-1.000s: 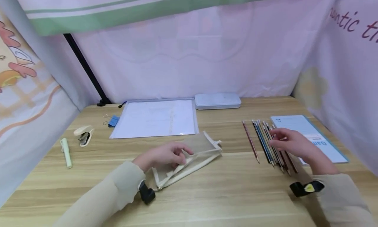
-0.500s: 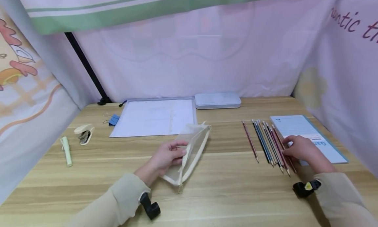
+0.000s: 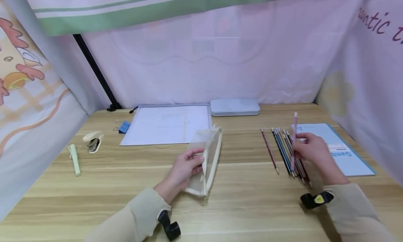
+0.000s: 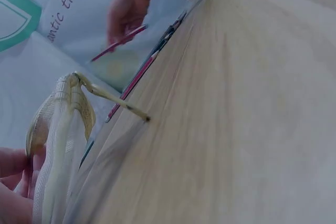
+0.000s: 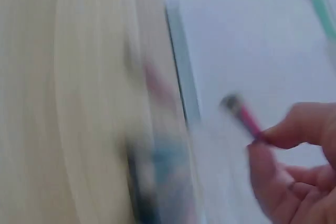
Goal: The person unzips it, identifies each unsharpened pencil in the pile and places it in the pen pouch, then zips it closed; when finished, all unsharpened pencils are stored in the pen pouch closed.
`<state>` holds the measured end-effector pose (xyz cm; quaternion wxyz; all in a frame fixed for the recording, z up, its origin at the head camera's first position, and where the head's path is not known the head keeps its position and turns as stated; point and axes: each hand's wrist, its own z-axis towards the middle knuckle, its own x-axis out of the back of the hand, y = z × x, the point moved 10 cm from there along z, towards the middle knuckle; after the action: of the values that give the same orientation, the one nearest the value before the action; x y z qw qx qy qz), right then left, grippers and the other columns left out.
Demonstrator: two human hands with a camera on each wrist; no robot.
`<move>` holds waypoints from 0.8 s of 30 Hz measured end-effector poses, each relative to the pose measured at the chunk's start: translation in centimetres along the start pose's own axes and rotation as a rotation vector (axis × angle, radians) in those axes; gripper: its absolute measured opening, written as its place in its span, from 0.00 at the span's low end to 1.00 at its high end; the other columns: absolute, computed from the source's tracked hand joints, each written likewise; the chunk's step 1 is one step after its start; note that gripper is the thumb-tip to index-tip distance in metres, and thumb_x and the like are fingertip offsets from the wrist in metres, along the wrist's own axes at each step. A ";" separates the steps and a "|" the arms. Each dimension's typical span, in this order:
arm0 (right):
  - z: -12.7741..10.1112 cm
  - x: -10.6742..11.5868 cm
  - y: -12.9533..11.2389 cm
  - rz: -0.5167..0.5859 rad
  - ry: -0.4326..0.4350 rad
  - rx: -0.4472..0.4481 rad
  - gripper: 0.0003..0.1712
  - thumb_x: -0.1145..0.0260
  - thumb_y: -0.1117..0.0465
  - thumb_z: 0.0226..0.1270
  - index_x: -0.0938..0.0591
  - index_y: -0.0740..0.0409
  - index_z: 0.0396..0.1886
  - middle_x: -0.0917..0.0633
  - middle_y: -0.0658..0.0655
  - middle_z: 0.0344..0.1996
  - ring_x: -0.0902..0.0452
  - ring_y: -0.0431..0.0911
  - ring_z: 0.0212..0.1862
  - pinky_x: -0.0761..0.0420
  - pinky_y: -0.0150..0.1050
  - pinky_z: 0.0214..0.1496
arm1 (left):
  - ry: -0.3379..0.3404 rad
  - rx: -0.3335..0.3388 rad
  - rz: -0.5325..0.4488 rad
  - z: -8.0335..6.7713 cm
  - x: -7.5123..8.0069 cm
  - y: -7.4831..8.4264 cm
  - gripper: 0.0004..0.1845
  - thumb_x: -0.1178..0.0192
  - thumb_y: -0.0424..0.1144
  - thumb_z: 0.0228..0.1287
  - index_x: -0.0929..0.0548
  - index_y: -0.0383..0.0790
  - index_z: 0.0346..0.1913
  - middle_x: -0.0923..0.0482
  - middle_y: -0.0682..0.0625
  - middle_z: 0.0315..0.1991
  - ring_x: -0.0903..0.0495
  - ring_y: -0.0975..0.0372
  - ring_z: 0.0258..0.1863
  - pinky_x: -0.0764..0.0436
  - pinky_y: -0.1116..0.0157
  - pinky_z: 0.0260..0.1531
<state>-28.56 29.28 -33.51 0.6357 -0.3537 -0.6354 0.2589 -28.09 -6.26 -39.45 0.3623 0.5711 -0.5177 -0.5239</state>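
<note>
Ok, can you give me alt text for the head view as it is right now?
A person's right hand lifts a pink pencil from a row of pencils on a wooden table, while the left hand holds a mesh pouch up on its edge. Behind lie a document folder and a pale case.

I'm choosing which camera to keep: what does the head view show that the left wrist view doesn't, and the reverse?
Only the head view shows the stapler, folder, tin case and booklet. Only the left wrist view shows the pouch's zipper pull touching the table. Both show the left hand holding the mesh pouch, and the right hand lifting a pink pencil above the pencil row.
</note>
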 end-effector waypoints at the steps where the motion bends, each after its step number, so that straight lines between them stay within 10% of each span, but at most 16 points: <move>1: -0.2 -1.1 -1.1 0.117 0.000 0.010 0.31 0.42 0.65 0.61 0.37 0.76 0.62 0.19 0.63 0.32 0.20 0.39 0.26 0.17 0.35 0.32 | 0.007 -0.008 0.002 0.0 -0.1 0.0 0.18 0.44 0.24 0.59 0.25 0.28 0.54 0.24 0.52 0.28 0.24 0.66 0.26 0.21 0.72 0.29; 5: -1.1 -6.6 -5.5 0.453 -0.057 0.031 0.29 0.43 0.71 0.59 0.37 0.71 0.62 0.22 0.50 0.27 0.22 0.37 0.26 0.17 0.33 0.34 | 0.023 -0.037 0.022 -0.1 -0.7 0.3 0.18 0.45 0.24 0.60 0.26 0.27 0.54 0.26 0.53 0.28 0.25 0.67 0.25 0.21 0.72 0.29; 10: -1.8 -13.4 -8.6 0.615 -0.145 0.003 0.31 0.41 0.75 0.55 0.37 0.69 0.61 0.22 0.57 0.30 0.22 0.42 0.27 0.16 0.37 0.35 | 0.015 -0.067 0.020 -0.2 -2.0 0.4 0.18 0.45 0.25 0.60 0.26 0.27 0.54 0.28 0.53 0.28 0.27 0.67 0.25 0.23 0.73 0.29; 24: -3.1 -17.6 -9.6 0.596 -0.209 -0.015 0.31 0.38 0.76 0.53 0.35 0.68 0.59 0.21 0.58 0.26 0.23 0.43 0.23 0.16 0.39 0.29 | 0.042 -0.091 -0.069 0.2 -3.5 0.4 0.18 0.45 0.27 0.61 0.26 0.29 0.55 0.27 0.50 0.32 0.27 0.67 0.29 0.23 0.74 0.31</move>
<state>-27.69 9.24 -36.83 0.4604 -0.5007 -0.5675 0.4641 -28.12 -2.94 -38.32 0.3804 0.5823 -0.4655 -0.5473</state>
